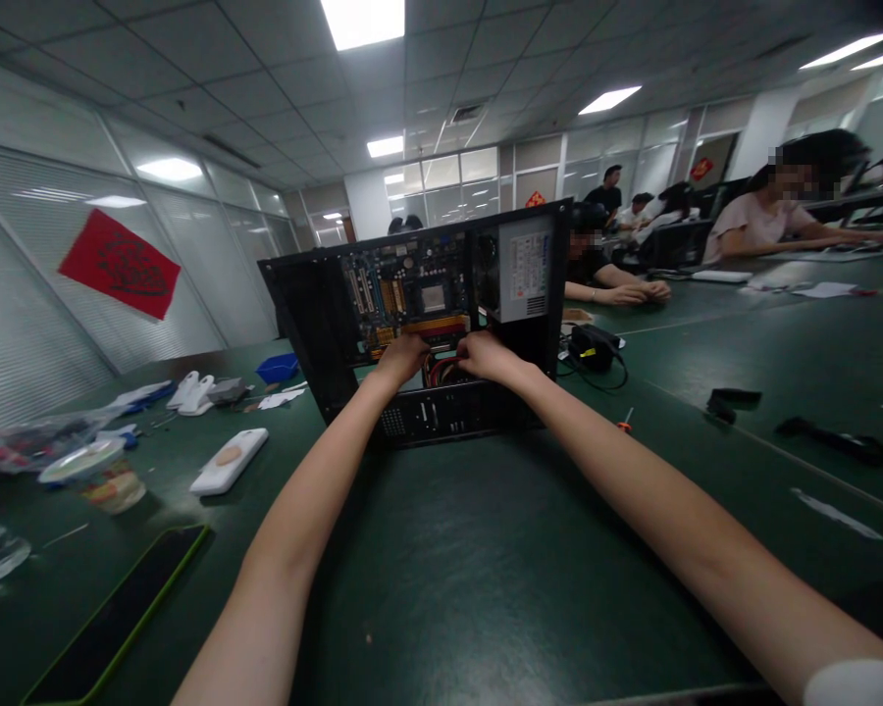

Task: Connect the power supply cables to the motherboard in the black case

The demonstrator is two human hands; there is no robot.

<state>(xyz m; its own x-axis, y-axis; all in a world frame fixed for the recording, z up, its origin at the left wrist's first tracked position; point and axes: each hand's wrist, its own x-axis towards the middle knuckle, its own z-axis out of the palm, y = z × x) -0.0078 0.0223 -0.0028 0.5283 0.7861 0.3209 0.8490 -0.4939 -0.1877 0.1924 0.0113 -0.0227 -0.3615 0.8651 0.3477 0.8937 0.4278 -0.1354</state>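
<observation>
A: Where's the work?

B: Centre of the frame. An open computer case (419,324) stands on the green table (486,569), motherboard (408,289) facing the camera. The left hand (401,358) and right hand (486,355) both reach into its lower edge, at a bundle of red cables (441,371).

A: Holding them?

B: Fingers curl in among the wires, but I cannot tell whether either hand actually has hold of one.

A: Anything around?

B: A silver power supply (524,270) sits in the case's upper right. At left, a white device (230,461) and a black phone (118,613); at lower left, a cup (99,476). At right, a black adapter (593,345) and a small screwdriver (625,422). Other people sit at upper right.
</observation>
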